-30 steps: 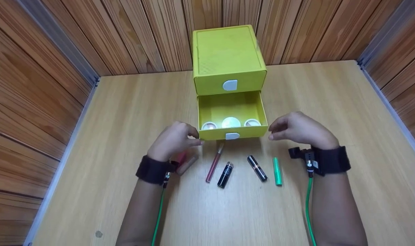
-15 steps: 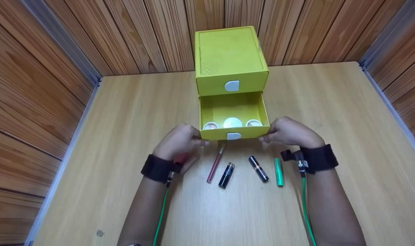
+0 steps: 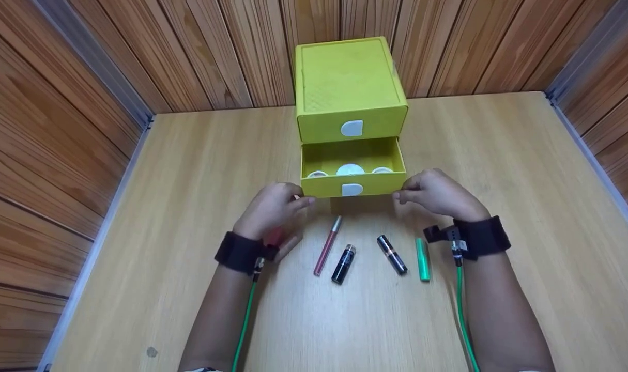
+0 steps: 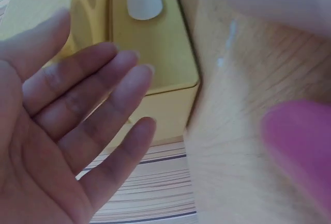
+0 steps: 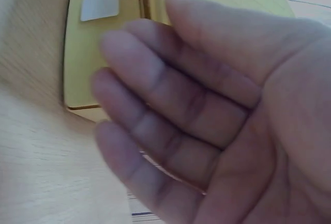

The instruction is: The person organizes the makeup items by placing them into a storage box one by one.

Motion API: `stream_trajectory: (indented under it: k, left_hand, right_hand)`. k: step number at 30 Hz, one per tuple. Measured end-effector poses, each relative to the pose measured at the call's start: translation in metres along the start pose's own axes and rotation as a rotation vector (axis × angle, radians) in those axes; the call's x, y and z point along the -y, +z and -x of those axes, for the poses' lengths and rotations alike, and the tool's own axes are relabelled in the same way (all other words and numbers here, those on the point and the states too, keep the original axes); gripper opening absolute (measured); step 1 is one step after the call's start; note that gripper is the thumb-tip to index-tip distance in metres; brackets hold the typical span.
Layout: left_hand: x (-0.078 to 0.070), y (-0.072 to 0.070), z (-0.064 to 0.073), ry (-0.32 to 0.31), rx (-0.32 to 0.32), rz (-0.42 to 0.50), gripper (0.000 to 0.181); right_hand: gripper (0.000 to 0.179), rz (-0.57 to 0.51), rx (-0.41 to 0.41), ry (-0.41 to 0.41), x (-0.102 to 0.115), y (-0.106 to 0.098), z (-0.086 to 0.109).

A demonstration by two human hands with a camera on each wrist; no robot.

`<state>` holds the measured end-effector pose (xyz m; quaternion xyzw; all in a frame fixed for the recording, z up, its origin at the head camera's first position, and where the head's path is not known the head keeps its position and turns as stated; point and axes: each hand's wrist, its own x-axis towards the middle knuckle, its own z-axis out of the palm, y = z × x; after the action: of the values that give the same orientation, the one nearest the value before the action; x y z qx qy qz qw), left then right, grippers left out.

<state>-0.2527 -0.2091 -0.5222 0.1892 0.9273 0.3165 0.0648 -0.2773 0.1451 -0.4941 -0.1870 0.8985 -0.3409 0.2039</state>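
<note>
A yellow two-drawer box [image 3: 350, 77] stands at the back of the table. Its lower drawer [image 3: 324, 188] is pulled partly out and contains white round pots [image 3: 350, 169], partly hidden by the front wall. At the drawer's left front corner is my left hand [image 3: 270, 207], thumb along the front. My right hand [image 3: 440, 196] is at the opposite corner. Both wrist views show relaxed, spread or slightly bent fingers over the box, with the drawer's white pull tab [image 4: 145, 6] beyond them. Neither hand has anything in its grasp.
Between my forearms lie a dark red lip gloss tube [image 3: 326, 249], two black tubes [image 3: 343, 264] [image 3: 392, 255] and a green tube [image 3: 423, 260]. A pink tube [image 4: 302, 149] lies beneath my left wrist. Wood-panelled walls [image 3: 210, 51] enclose the table.
The right hand has come in to the drawer's right corner. With both hands at its front, the lower drawer has slid a little back into the box.
</note>
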Motion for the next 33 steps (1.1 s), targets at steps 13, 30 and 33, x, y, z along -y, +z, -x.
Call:
stream_trajectory:
  k: [13,30,33]
  left_hand:
    - [0.003,0.007,-0.012,-0.047,-0.094,0.050,0.037]
    - [0.003,0.001,-0.028,-0.112,-0.137,-0.034,0.032]
    - [0.003,-0.004,-0.034,-0.111,-0.138,-0.061,0.030]
  right_hand:
    - [0.035,-0.129,-0.198,-0.035,-0.016,0.010,-0.015]
    - [0.033,-0.291,-0.370,0.012,-0.023,0.027,-0.041]
    - [0.031,-0.282,-0.400,0.025,-0.024,0.028,-0.044]
